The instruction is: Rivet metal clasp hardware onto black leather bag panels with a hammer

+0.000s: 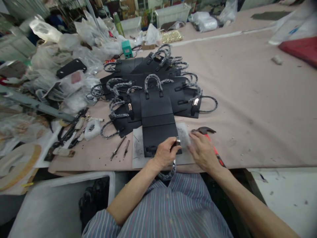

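Note:
A long black bag panel point(157, 109) lies across a whitish board point(137, 145) at the table's front edge. Its far end carries a plastic-wrapped loop handle point(153, 79), and another wrapped handle point(169, 173) hangs over the near edge. My left hand point(165, 153) rests on the panel's near right corner, thumb and fingers pinching a small shiny metal piece point(178, 141). My right hand point(203, 150) lies to the right of the board, fingers stretched out and holding nothing I can see. Beside it is a claw hammer point(205, 130) with a red and black handle, partly hidden by that hand.
Behind the panel lies a heap of similar black panels point(123, 64) with wrapped handles. Two metal punches point(118, 147) sit left of the board. Further left are more tools point(74, 129) and plastic bags point(71, 49). A grey bin point(61, 198) stands below the table's left side.

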`<state>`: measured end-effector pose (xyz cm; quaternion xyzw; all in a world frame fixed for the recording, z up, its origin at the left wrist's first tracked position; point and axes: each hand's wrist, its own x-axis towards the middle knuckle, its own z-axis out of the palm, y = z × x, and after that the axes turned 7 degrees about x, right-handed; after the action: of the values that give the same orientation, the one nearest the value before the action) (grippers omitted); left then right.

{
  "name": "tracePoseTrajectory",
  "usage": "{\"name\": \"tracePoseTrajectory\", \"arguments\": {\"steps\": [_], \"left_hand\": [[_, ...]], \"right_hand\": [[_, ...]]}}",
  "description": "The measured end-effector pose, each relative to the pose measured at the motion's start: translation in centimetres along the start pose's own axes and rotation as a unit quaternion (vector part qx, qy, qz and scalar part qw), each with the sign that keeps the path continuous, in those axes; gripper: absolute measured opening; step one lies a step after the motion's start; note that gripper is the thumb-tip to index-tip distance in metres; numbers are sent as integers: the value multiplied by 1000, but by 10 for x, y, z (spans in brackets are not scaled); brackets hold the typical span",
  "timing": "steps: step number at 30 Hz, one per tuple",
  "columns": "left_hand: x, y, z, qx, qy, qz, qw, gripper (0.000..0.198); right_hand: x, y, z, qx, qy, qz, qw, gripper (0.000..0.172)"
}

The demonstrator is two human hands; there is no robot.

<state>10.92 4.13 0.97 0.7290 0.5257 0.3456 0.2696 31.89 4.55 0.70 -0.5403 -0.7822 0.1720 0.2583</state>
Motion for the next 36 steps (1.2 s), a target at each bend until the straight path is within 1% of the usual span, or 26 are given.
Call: {"name": "tracePoseTrajectory", "arguments": {"steps": [2, 4, 6, 8, 9, 11, 12, 13, 14, 15, 16, 17, 18, 19, 20, 22, 24, 27, 31, 36], "left_hand": [[2, -1, -3, 10, -8, 5, 1000, 10], [3, -4, -6, 15, -12, 9, 1000, 8], [2, -8, -7, 12, 1, 10, 1000, 9], [0, -9, -8, 9, 20, 23, 999, 12], [0, -9, -7, 9, 11, 42, 999, 13], [0, -8, -7, -5, -47, 101, 994, 14], [1, -8, -7, -21, -74, 119, 990, 13], [2, -8, -7, -41, -78, 110, 990, 12], [5, -10, -8, -68, -46, 70, 994, 13], [7, -13, -10, -102, 22, 4, 995, 16], [10, -17, -13, -140, 106, -72, 982, 22], [11, -22, -19, -178, 182, -139, 957, 26], [12, -27, -26, -211, 236, -184, 931, 29], [12, -32, -34, -234, 259, -206, 914, 31], [10, -36, -42, -240, 259, -209, 912, 31], [2, -42, -56, -214, 228, -195, 930, 30], [-10, -45, -63, -185, 208, -188, 942, 28], [-28, -48, -62, -183, 212, -203, 938, 26], [-43, -53, -59, -187, 215, -217, 934, 28], [-53, -58, -71, -198, 232, -215, 928, 27]], "right_hand": [[3, -17, 19, 53, -33, -45, 997, 42], [3, -25, 32, 75, -64, -57, 993, 44], [2, -26, 36, 84, -90, -58, 991, 50], [0, -24, 34, 93, -105, -53, 989, 54], [0, -22, 32, 99, -104, -48, 988, 53], [0, -21, 28, 110, -99, -41, 988, 48], [1, -22, 27, 114, -97, -40, 988, 46], [1, -22, 27, 115, -95, -38, 988, 46], [2, -22, 27, 113, -93, -35, 989, 47], [2, -23, 27, 111, -92, -33, 989, 49], [2, -23, 27, 110, -91, -31, 989, 51], [2, -23, 28, 110, -92, -30, 989, 54], [2, -23, 28, 112, -92, -30, 989, 55], [2, -22, 28, 116, -93, -30, 988, 56], [2, -22, 28, 120, -92, -29, 988, 57], [1, -22, 28, 127, -86, -27, 988, 57], [1, -23, 28, 134, -76, -28, 988, 55], [0, -24, 28, 135, -66, -28, 988, 51], [0, -24, 28, 126, -75, -32, 989, 49], [-1, -23, 30, 116, -66, -44, 990, 48]]}}
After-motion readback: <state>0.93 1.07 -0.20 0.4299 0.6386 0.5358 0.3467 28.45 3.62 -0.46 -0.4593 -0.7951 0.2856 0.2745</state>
